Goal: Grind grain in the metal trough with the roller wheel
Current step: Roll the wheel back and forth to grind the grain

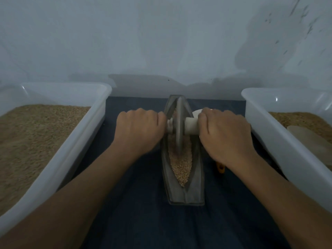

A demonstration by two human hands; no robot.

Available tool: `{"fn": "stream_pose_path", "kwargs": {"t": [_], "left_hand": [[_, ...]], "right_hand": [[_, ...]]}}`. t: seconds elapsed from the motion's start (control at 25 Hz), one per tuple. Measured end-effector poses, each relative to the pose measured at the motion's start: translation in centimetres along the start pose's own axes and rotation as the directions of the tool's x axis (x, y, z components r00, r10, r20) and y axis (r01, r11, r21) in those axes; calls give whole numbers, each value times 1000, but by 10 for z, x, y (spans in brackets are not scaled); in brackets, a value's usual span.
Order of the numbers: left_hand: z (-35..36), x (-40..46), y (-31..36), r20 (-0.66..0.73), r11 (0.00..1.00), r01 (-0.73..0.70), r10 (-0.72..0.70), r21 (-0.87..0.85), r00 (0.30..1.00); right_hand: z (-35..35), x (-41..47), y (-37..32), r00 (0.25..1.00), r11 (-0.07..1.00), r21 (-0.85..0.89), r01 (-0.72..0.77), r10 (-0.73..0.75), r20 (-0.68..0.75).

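Astride the metal trough (186,193), both hands, left hand (139,130) and right hand (224,133), gripped the roller wheel's (178,126) handle; grain (180,166) lay heaped nearside, and uneven pressure could probably tilt it, spilling grain.

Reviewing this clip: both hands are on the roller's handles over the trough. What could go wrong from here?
1. The grain lies heaped close to the sloped walls of the narrow grey metal trough, so a hard pass of the grey roller wheel may push kernels onto the dark blue cloth.
2. The left hand and right hand grip right beside the wheel, so knuckles could scrape the trough rim.
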State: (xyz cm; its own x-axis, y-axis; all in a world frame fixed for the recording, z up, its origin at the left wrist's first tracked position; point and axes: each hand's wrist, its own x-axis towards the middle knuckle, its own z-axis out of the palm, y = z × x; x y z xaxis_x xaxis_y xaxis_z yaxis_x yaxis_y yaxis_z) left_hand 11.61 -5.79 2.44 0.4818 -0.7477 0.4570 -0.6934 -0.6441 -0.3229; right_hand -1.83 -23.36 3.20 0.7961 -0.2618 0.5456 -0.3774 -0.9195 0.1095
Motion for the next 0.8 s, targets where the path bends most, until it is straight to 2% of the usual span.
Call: {"fn": "stream_pose_path", "kwargs": {"t": [0.12,0.2,0.32,0.44,0.52,0.6,0.68,0.72,0.8], "left_hand": [[-19,-30,6,-29,998,5,-6,-59,1000],[-29,-48,10,-9,993,47,-48,-109,999],[-32,-50,10,-28,985,101,-105,-137,994],[-18,-24,9,-24,1000,21,-21,1,999],[-7,3,7,36,999,13,-14,43,999],[7,30,-3,83,997,75,-77,26,994],[18,48,-11,179,979,191,-177,-68,968],[22,50,-13,218,969,222,-195,-105,956],[20,41,-12,195,980,176,-156,-88,968]], "right_hand": [[-22,-29,2,998,998,23,60,-60,5],[-30,-42,0,993,993,-3,116,-116,-19],[-31,-46,4,989,989,51,137,-134,-56],[-15,-25,7,996,990,106,92,-94,10],[2,1,8,997,993,113,34,-42,65],[19,32,8,996,991,124,-54,44,84],[28,55,8,989,979,155,-135,122,87],[29,62,8,988,978,156,-140,127,88],[24,59,5,994,986,145,-87,76,79]]}}
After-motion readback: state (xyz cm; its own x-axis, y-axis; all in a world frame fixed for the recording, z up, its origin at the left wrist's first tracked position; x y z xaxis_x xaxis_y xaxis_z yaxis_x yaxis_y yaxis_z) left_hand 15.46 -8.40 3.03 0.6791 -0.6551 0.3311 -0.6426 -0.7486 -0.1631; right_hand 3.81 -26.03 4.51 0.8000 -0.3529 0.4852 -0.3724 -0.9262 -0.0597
